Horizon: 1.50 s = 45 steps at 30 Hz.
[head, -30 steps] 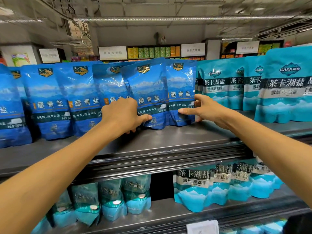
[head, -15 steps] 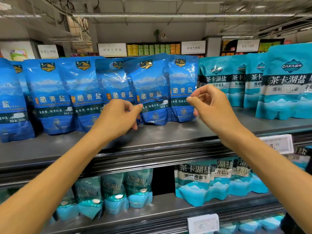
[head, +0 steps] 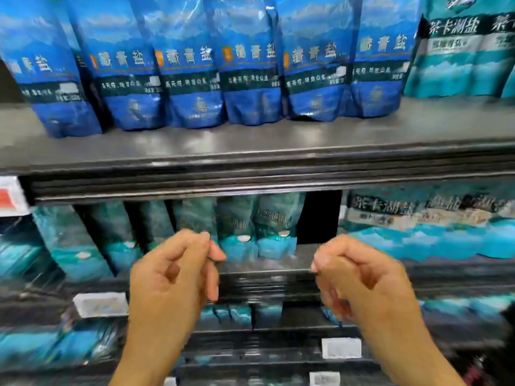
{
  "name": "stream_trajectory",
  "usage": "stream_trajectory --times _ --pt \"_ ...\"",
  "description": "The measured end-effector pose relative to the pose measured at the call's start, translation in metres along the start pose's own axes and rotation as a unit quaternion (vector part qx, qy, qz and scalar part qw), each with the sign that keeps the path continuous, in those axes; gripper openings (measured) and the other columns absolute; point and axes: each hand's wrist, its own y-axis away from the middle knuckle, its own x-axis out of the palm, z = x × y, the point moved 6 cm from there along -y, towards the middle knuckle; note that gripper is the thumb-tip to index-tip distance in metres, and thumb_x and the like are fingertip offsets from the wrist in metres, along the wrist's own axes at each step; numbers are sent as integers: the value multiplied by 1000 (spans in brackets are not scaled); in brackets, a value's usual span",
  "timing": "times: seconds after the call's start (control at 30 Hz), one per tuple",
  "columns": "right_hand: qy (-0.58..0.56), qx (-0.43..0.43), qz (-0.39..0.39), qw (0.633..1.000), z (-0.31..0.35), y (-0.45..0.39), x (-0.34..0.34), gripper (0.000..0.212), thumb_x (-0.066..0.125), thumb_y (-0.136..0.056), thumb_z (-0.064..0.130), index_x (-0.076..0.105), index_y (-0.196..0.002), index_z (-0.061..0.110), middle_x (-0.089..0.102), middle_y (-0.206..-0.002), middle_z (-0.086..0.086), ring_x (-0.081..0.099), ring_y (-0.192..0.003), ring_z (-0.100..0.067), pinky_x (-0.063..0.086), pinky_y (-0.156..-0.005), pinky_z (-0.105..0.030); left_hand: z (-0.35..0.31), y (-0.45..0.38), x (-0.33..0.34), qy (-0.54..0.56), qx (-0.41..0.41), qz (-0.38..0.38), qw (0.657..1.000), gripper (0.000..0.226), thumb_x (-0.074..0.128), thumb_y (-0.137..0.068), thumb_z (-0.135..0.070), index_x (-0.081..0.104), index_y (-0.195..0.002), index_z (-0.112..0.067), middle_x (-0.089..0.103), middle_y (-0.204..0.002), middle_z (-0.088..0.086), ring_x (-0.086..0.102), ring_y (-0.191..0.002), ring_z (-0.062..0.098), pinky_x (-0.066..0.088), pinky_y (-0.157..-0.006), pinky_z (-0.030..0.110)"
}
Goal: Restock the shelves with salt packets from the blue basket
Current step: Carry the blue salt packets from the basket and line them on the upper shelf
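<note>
Several dark blue salt packets (head: 192, 65) stand upright in a row on the upper grey shelf (head: 250, 146). Below that shelf, my left hand (head: 175, 277) and my right hand (head: 359, 277) hang in front of the lower shelves with loosely curled fingers. Neither hand holds anything, and both are well clear of the packets. The view is blurred. The blue basket is out of sight.
Teal salt packets (head: 468, 48) stand at the upper right. More teal packets (head: 262, 229) fill the middle shelf (head: 267, 266), with a dark gap beside them. White price tags (head: 341, 348) hang on the lower shelf rails.
Both hands have let go of the blue packets and dropped down from the upper shelf. The view has tilted down and moved closer to the shelves.
</note>
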Motion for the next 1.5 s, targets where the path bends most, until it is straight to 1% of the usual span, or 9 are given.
stream_trajectory --times 0.23,0.43,0.53,0.7,0.87,1.13,1.3,1.4,1.5 --pt "41 117 10 992 -101 68 12 30 60 -97 6 66 -70 17 46 -46 -2 39 -41 -8 34 -42 -17 108 82 -43 -50 -166 -52 984 44 50 -103 -14 67 -63 -21 44 -40 0 33 -38 5 24 -37 14" --pt "96 194 2 976 -162 129 9 37 57 -97 -4 61 -66 16 42 -51 -26 40 -44 -15 37 -45 -19 165 153 -77 -56 -242 -78 966 41 51 -103 -19 67 -65 -23 47 -43 -1 37 -37 8 28 -37 16" --pt "130 223 11 966 -183 157 5 30 58 -96 -3 61 -71 11 44 -51 -21 41 -45 -15 37 -46 -22 189 191 -96 -56 -283 -98 952 38 48 -100 -23 68 -68 -27 48 -44 -2 39 -38 5 30 -37 15" --pt "149 257 83 951 -210 199 11 25 58 -99 3 64 -77 13 47 -55 -16 45 -49 -10 41 -54 -14 207 251 -131 -84 -329 -152 928 40 46 -106 -20 67 -72 -24 51 -47 -5 42 -41 5 33 -39 16" --pt "164 304 223 911 -241 220 37 25 58 -100 15 65 -78 26 55 -60 -5 50 -54 -10 46 -53 -31 191 307 -152 -100 -350 -247 898 41 43 -108 -16 69 -76 -20 53 -50 -1 42 -43 6 34 -40 16" --pt "150 324 447 820 -270 235 121 32 59 -98 8 64 -72 27 58 -57 0 52 -51 -9 43 -50 -20 154 444 -174 -120 -417 -468 770 42 44 -107 -21 69 -74 -22 56 -52 1 48 -45 7 37 -41 18" --pt "109 347 512 778 -281 250 222 23 61 -96 5 68 -78 17 61 -60 -3 55 -51 -9 42 -46 -17 130 518 -195 -123 -425 -591 675 41 46 -106 -17 69 -72 -15 55 -52 4 47 -45 10 35 -39 19" --pt "87 338 542 764 -280 257 290 14 62 -98 8 68 -86 10 65 -63 -6 59 -54 -14 41 -45 -20 125 547 -214 -98 -423 -651 623 37 47 -106 -16 69 -77 -7 54 -54 13 44 -50 23 32 -45 28" --pt "92 325 563 754 -280 265 352 11 60 -98 4 66 -90 1 65 -65 -11 60 -52 -16 39 -42 -22 125 573 -241 -63 -425 -693 579 33 50 -105 -19 68 -83 -2 54 -57 14 42 -52 23 31 -43 24"
